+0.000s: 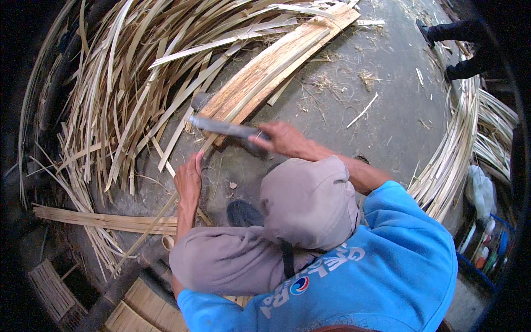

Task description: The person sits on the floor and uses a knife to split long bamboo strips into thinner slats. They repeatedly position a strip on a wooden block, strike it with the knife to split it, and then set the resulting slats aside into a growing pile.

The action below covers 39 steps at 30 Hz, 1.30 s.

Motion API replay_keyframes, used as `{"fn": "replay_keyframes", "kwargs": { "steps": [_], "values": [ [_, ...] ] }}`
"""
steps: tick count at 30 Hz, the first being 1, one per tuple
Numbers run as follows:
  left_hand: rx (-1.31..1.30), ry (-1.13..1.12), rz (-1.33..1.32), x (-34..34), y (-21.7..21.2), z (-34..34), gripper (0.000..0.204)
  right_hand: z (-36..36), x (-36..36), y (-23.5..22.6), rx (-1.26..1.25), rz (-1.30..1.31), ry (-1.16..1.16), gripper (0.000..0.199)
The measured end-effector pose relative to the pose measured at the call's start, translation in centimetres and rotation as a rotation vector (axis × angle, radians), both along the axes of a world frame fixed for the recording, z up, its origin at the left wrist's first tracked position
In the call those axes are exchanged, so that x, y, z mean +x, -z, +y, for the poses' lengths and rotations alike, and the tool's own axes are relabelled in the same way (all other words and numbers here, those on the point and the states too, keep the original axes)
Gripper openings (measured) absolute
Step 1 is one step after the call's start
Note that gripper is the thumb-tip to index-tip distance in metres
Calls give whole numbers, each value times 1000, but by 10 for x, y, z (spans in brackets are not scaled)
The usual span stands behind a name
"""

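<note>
My right hand is closed round the handle of a large knife. Its grey blade, a little blurred, points left and lies across the near end of a wooden plank. A long, narrow bamboo strip runs along the plank, under the blade and back toward my left side. My left hand grips this strip just on the near side of the blade, with the thumb along it. Part of the left forearm is hidden behind my bent knee.
A big heap of bamboo strips fills the far left. Another bundle lies at the right, near a blue crate with bottles. A flat board rests left of my knee. Another person's dark-clothed legs show at far right.
</note>
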<state>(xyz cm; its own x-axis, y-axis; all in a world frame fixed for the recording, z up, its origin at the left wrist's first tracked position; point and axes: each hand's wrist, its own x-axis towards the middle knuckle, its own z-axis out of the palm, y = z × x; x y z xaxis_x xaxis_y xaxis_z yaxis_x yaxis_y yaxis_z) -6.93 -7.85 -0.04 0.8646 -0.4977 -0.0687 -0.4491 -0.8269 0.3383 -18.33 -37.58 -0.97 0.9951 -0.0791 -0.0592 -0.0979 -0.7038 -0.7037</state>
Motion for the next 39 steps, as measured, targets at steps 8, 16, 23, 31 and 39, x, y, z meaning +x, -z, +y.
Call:
{"fn": "replay_keyframes", "kwargs": {
  "steps": [8, 16, 23, 31, 39],
  "values": [
    [29, -48, 85, -11, -9, 7, 37, -158, -9, 36, -50, 56, 586, 57],
    [-4, -124, 161, -19, -26, 25, 37, -166, -3, 8, -349, 105, 60, 56],
    [-1, -158, 369, -15, -31, 76, 38, -225, -5, 1, -128, 37, 683, 53],
    [-244, 72, 130, 23, -13, 41, 39, -181, 0, 25, -125, -45, 531, 58],
    [-87, 118, -80, 32, -15, -10, 36, -148, -28, 32, -267, -220, 116, 52]
  ]
}}
